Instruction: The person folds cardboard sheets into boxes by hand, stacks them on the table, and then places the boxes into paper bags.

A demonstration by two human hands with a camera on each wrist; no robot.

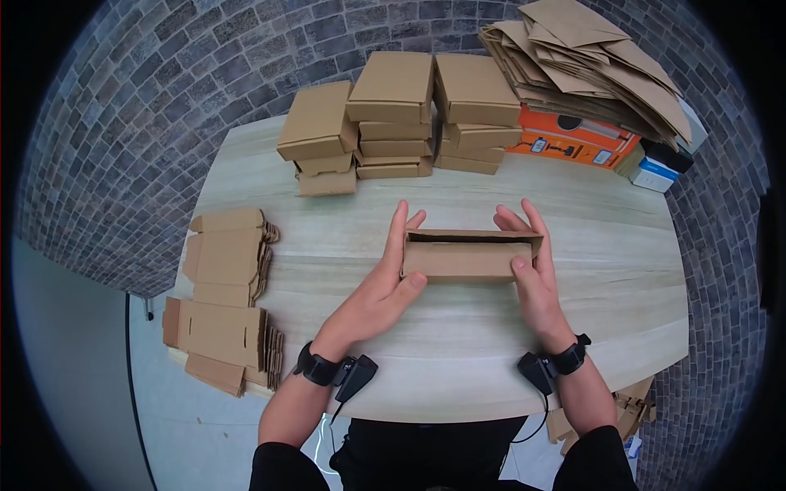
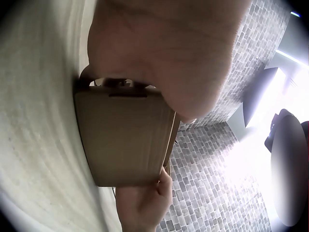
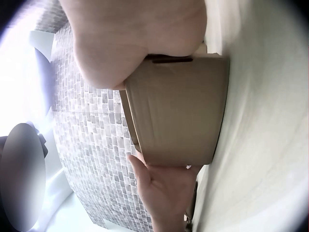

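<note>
A partly folded cardboard box (image 1: 468, 262) lies crosswise between both hands, its long side toward the person and its top open. At its left end my left hand (image 1: 378, 293) holds it, fingers stretched along the end and thumb at the near corner. My right hand (image 1: 538, 288) grips the right end, thumb over the near wall and fingers along the outside. In the left wrist view the brown cardboard wall (image 2: 125, 140) shows a narrow slot beside the palm. The right wrist view has the same wall (image 3: 178, 116) close over the table.
Folded boxes (image 1: 393, 86) stand in stacks at the back. Flat cardboard sheets (image 1: 589, 57) pile on an orange box (image 1: 565, 139) at back right. Unfolded blanks (image 1: 221, 327) lie along the table's left edge. More cardboard (image 1: 634, 405) sits below the right edge.
</note>
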